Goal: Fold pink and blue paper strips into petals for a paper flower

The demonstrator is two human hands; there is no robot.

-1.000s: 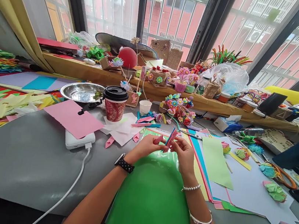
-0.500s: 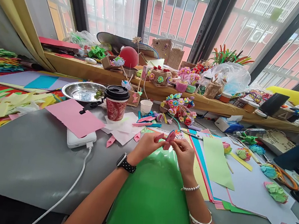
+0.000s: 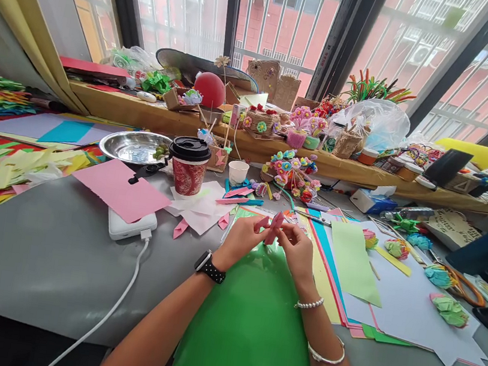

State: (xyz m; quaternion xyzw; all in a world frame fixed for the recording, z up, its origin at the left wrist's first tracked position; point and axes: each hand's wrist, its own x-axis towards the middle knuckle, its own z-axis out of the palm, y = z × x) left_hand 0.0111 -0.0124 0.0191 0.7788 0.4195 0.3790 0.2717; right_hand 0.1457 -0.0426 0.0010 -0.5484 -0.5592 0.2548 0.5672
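Between my two hands is a small folded piece of pink paper, held upright above the top end of a glossy green sheet. My left hand pinches its left side, with a dark watch on the wrist. On the other side, the fingertips of my right hand press against the paper's right edge. Two folded pink paper pieces lie on the grey table left of my hands. White paper sheets lie near them, beneath several pink and blue strips.
A lidded red cup, a white paper cup and a steel plate stand behind. Left sits a white power bank with a cable, under pink paper. Stacked coloured sheets and crumpled paper flowers lie right.
The pink paper has turned in my fingers and now looks narrower and more upright. My left hand has shifted slightly; both hands still grip the paper.
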